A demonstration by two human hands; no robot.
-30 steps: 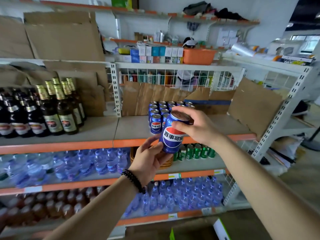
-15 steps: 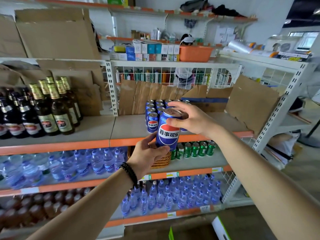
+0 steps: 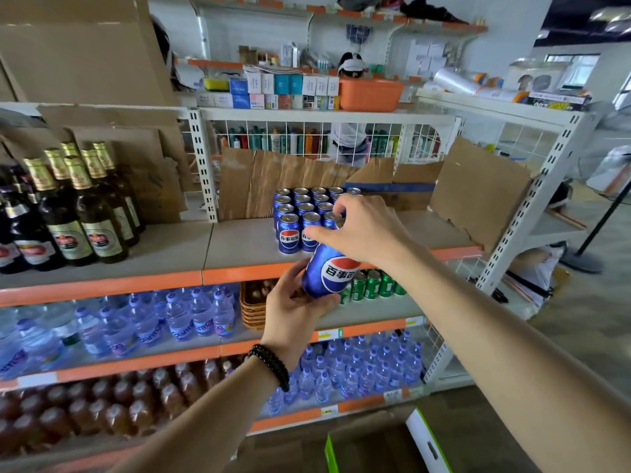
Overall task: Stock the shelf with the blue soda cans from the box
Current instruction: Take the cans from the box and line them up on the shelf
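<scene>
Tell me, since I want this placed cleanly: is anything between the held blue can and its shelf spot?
Nothing visible blocks it. The blue soda can, gripped by both hands, hangs before the grey shelf board, beside the standing blue cans.

Both forearms are bare — no sleeves reach into view. The left hand [image 3: 295, 310] has a black beaded bracelet [image 3: 269, 366] at the wrist (small round beads, apparently doubled); the right hand [image 3: 363, 230] wears nothing.
</scene>
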